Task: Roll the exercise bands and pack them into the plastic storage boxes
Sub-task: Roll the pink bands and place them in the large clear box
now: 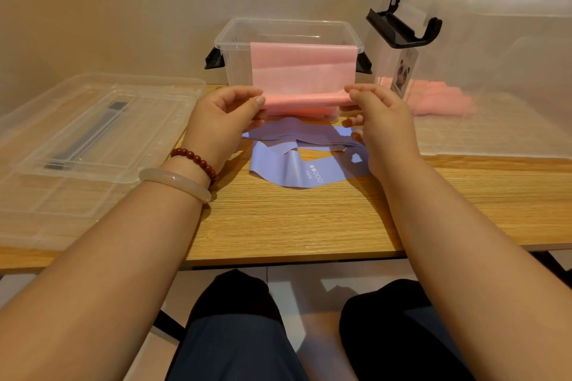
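A pink exercise band [301, 68] hangs over the front rim of a clear plastic storage box [235, 34] at the back of the wooden table. Its lower end is partly rolled just above the tabletop. My left hand [223, 114] pinches the left end of that roll, and my right hand [379, 120] pinches the right end. Under my hands a purple band [294, 164] printed "Light" lies crumpled flat on the table.
A clear lid [93, 130] with a dark handle lies at the left. A larger clear box [483, 71] with a black latch [402, 31] stands at the right, with more pink band [439, 99] inside. The table's front edge [294, 258] is close to my knees.
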